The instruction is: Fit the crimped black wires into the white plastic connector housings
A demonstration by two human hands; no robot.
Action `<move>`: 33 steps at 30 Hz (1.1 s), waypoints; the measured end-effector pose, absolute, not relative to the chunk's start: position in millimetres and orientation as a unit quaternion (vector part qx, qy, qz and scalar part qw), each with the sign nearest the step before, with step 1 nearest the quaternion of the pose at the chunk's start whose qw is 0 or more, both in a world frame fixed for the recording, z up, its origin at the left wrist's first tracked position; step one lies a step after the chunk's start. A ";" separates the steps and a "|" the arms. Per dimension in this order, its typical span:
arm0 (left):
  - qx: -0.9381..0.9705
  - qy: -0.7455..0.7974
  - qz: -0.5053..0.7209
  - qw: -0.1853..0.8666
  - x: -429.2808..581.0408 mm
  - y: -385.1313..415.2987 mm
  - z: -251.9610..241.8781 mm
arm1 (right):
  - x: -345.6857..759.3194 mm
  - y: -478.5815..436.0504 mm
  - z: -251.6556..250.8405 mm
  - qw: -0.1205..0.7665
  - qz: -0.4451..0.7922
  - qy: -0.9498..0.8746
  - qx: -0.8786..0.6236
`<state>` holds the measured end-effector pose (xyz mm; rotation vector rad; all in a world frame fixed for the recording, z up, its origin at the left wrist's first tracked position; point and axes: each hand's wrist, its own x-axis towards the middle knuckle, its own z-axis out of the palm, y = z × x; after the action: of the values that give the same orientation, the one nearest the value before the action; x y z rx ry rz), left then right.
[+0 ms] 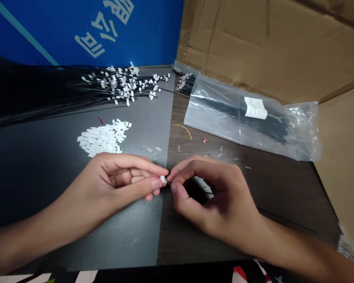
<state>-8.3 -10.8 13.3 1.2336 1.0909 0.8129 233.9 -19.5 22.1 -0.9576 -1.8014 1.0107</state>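
Note:
My left hand (126, 181) pinches a small white plastic connector (163, 179) between thumb and forefinger. Its fingertips meet those of my right hand (212, 192), which pinches a thin wire with a small metal tip (166, 181) at the connector's end. The wire's length is mostly hidden behind my right fingers. Farther back lies a heap of loose white connectors (103, 137), and beyond it a spread of thin black wires with white connectors on their ends (120, 84). Neither hand touches these.
A clear plastic bag of black wires (247, 114) lies on the dark wood tabletop (224, 224), which meets a grey panel (120, 236). A yellow wire scrap (183, 130) and small clear bits lie nearby. Cardboard (253, 39) and a blue printed board (76, 31) stand behind.

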 end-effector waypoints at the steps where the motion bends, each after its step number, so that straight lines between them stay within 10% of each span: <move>1: 0.536 0.471 0.352 0.606 -8.4 -11.0 13.6 | 233.9 -19.7 22.5 0.419 0.403 -0.719 -0.382; 33: 0.653 0.432 0.420 0.459 -1.6 -14.2 18.4 | 238.0 -19.3 23.1 0.359 0.415 -0.745 -0.379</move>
<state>-1.6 -14.2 18.4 1.6078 1.0630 1.0332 238.0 -19.3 23.1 -0.9774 -1.9215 1.0709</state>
